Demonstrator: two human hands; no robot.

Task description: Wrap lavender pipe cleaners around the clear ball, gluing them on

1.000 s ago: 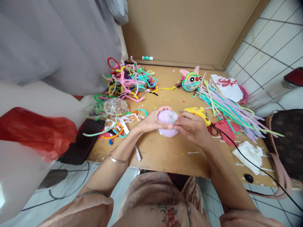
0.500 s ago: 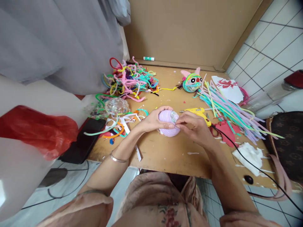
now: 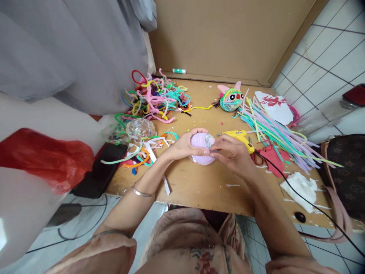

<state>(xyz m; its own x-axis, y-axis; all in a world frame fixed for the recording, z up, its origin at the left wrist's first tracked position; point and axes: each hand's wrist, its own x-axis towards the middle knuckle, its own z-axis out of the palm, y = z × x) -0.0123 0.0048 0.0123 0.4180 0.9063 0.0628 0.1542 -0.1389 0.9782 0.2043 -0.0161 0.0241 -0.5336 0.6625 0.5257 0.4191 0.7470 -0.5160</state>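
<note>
A ball wrapped in lilac pipe cleaner (image 3: 202,141) is held over the middle of the table. My left hand (image 3: 184,145) grips it from the left, thumb across its front. A patch of the ball's clear, speckled surface shows at its upper right. My right hand (image 3: 228,150) is closed in a pinch at the ball's right side, fingertips touching it by the uncovered patch. What the pinch holds is too small to make out, perhaps the strand's end. Just beyond the right hand lies a yellow glue gun (image 3: 239,137).
Tangled pipe cleaners (image 3: 159,95) and a clear faceted ball (image 3: 140,128) lie left. A decorated ball with eyes (image 3: 231,98) and straight pipe cleaners (image 3: 281,131) lie right. The glue gun's black cord (image 3: 296,194) crosses the right side, past a crumpled white tissue (image 3: 300,189).
My right fingertips have shifted slightly left along the ball. The left hand and the ball stay almost in place.
</note>
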